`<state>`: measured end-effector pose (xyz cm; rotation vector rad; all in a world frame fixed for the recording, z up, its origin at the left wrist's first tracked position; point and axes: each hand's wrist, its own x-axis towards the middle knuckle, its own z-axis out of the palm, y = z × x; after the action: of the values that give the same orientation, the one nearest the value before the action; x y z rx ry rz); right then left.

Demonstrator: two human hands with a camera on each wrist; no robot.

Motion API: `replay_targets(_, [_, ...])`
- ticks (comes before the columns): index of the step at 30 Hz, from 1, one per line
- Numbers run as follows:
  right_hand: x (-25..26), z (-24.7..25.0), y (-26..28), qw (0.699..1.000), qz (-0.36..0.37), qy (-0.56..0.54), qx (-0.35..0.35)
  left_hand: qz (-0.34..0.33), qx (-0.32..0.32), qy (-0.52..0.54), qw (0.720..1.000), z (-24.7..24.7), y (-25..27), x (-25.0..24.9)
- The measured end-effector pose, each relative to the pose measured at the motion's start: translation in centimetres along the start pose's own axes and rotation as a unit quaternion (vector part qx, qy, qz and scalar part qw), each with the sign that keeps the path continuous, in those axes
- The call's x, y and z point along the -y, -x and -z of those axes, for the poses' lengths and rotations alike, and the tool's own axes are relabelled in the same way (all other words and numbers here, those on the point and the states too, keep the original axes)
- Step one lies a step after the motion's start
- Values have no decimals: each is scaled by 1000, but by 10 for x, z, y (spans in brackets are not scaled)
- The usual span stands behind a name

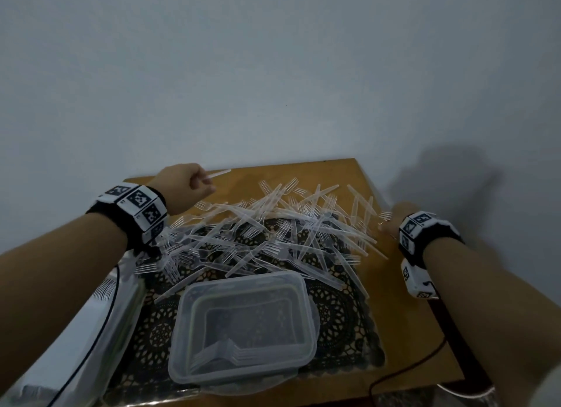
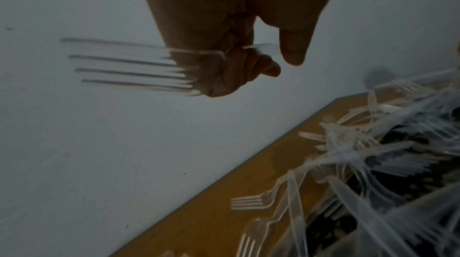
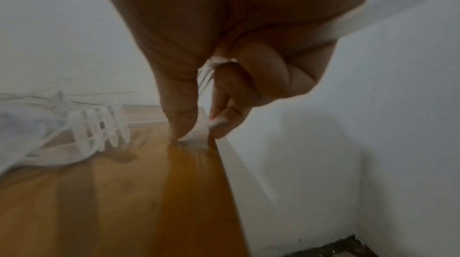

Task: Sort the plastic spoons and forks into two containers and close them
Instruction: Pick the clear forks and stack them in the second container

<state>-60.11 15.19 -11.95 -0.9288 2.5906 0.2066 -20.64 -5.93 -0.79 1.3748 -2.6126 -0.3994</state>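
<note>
1. Forks (image 1: pixel 273 224) lie in a big messy pile on the dark lace mat (image 1: pixel 340 309), just behind the clear box (image 1: pixel 243 324). A few forks already lie inside the box. I cannot pick out any spoons.
2. Each fork looks very light, thin and clear. I think it would bend a bit and could snap if squeezed hard. The prongs catch on each other in the pile, so pulling one may drag more along. The flat handle seems the best place to hold, not the prongs.
3. The left hand (image 1: pixel 185 185) is up behind the pile, curled into a fist around forks (image 2: pixel 129 66).
4. The right hand (image 1: pixel 391 221) is at the right side of the pile, by the table (image 1: pixel 403 303) edge. Its thumb and finger pinch one fork (image 3: pixel 199 133) that touches the wood.
5. The head view shows only a handle sticking out of the left fist. The left wrist view shows the prongs, and it looks like a few forks stacked together.
6. The head view hides the right fingers behind the wrist band. The right wrist view shows the pinch, and more prongs tucked up in the palm.
</note>
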Motion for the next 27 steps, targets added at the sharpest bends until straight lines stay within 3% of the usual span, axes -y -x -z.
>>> replay_targets(3, [-4,8,1,1000,25,-13,-7,26,24,-20,999,-8,-7,10])
replay_targets(9, [13,31,18,959,110,-235,-112,33,102,-50,993,-31,-18,1])
replay_targets(12, [25,39,16,962,138,-204,-122,17,140,-63,988,-47,-25,-14])
replay_targets(17, [28,40,2,984,95,-128,-76,-30,165,-154,974,-73,-38,-33])
replay_targets(22, [17,27,-4,999,42,-13,-4,-24,188,-267,945,-87,-49,-38])
replay_targets(24, [22,24,-5,998,13,-53,15,-31,210,-289,933,-90,-51,-35])
replay_targets(27, [31,20,-7,990,-11,-134,32,-24,202,-254,946,-91,-52,-29])
